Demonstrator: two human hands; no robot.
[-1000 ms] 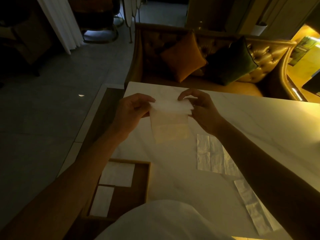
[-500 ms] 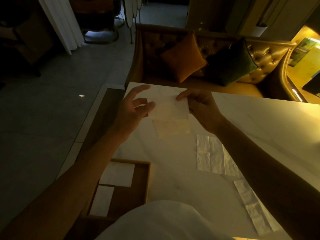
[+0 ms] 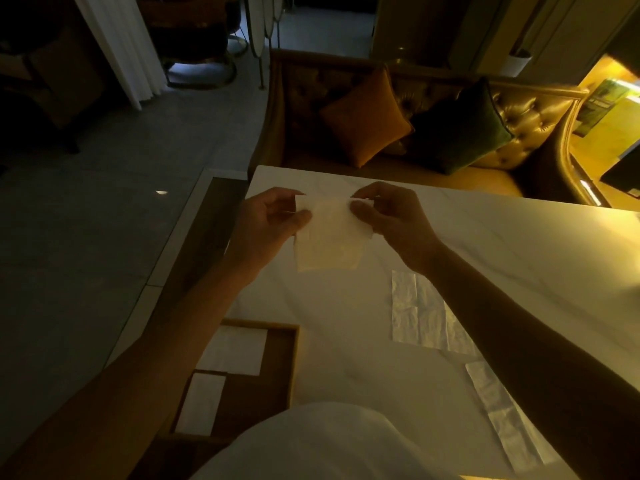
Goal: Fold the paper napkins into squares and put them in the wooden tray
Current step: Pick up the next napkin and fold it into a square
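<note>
I hold a white paper napkin (image 3: pixel 330 237) above the far left part of the white marble table (image 3: pixel 502 258). My left hand (image 3: pixel 268 223) pinches its upper left edge, and my right hand (image 3: pixel 389 216) pinches its upper right edge. The napkin is partly folded, with its lower half hanging down. The wooden tray (image 3: pixel 292 362) sits at the near left of the table. Two folded white napkins lie in it, a larger one (image 3: pixel 235 349) and a narrower one (image 3: pixel 201 403).
Two shiny clear plastic wrappers lie on the table to the right, one (image 3: pixel 420 315) beside my right forearm and one (image 3: pixel 502 417) nearer me. A gold tufted sofa (image 3: pixel 533 109) with an orange cushion (image 3: pixel 365 117) and a dark green cushion (image 3: pixel 460 128) stands behind the table.
My left hand, which had let go with fingers spread, has closed on the napkin's left edge again. The upper flap has come down over the lower half.
</note>
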